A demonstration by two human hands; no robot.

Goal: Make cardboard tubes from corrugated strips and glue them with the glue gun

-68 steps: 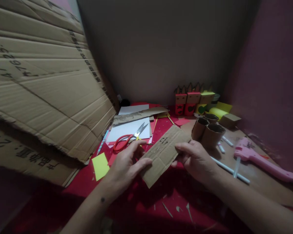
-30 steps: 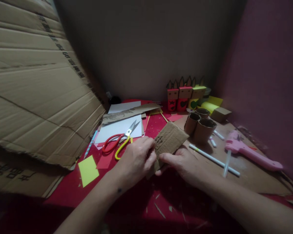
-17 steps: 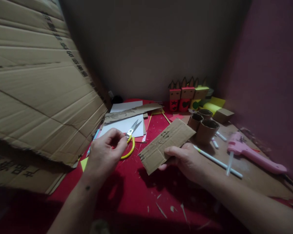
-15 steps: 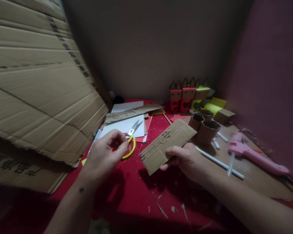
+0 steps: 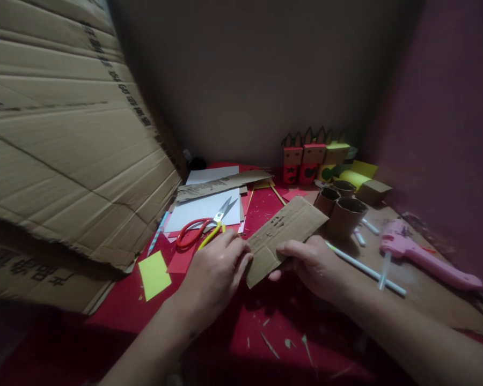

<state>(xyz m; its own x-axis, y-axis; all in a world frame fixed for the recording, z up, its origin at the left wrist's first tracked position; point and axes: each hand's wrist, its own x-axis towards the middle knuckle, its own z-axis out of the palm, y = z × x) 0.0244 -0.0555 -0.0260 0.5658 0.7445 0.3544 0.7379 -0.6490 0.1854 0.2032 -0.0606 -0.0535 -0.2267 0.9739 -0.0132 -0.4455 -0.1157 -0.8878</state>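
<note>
A small rectangular strip of brown corrugated cardboard (image 5: 286, 231) is held just above the red table. My right hand (image 5: 310, 266) pinches its near right edge, thumb on top. My left hand (image 5: 217, 271) has its fingers curled closed against the strip's left end, gripping it. Red and yellow handled scissors (image 5: 203, 229) lie on the table just beyond my left hand, untouched.
A large corrugated cardboard sheet (image 5: 64, 145) leans over the left side. White paper (image 5: 207, 206), a yellow paper square (image 5: 153, 274), cardboard tubes (image 5: 342, 212), decorated cardboard figures (image 5: 312, 158), a pink glue gun (image 5: 422, 257) and white sticks (image 5: 366, 271) lie around.
My left hand, which was over by the scissors half a second ago, has moved right and closed on the cardboard strip's left end. My right hand kept hold of the strip.
</note>
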